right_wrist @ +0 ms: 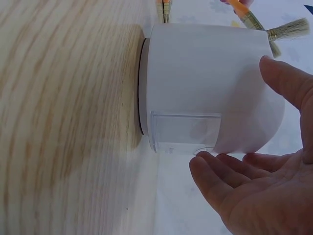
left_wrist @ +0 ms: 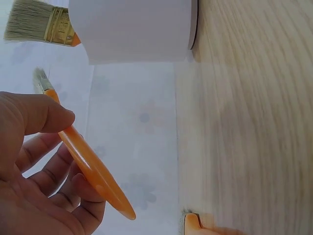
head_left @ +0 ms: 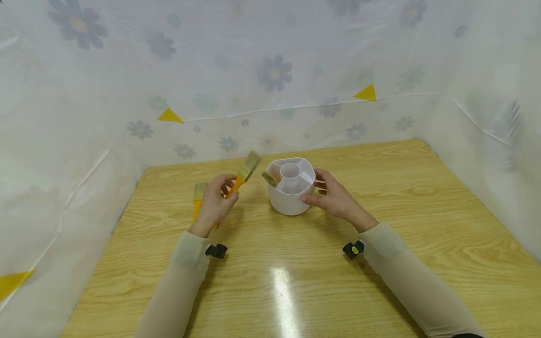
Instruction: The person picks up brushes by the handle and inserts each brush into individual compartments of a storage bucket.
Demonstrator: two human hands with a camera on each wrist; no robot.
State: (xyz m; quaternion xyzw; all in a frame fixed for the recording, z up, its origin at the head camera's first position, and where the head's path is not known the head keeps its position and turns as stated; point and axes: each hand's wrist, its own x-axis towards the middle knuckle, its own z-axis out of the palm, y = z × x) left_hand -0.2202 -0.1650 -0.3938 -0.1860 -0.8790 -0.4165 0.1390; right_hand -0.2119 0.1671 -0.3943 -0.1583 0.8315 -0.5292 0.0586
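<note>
Left hand [head_left: 217, 201] is clamping an orange-handled flat paintbrush with pale bristles [head_left: 244, 173], bristles tilting up and toward, but apart from, a round white plastic divided organizer [head_left: 287, 204]. Right hand [head_left: 334, 199] is bracketing the organizer's right side, thumb and fingers apart; can't tell how firmly it's pressing. A second orange-handled brush [head_left: 269, 179] is leaning in the organizer's left compartment, bristles out; a third matching brush [head_left: 199, 193] is lying left of the left hand. Step in hand looks like loading brushes; next move probably calls for lifting over the rim and lowering handle-first. The organizer is standing toward the back edge of the light wood-grain table [head_left: 380, 295], near the flowered plastic sheet [head_left: 228, 117], so the roomier side is lying in front, between the forearms.
</note>
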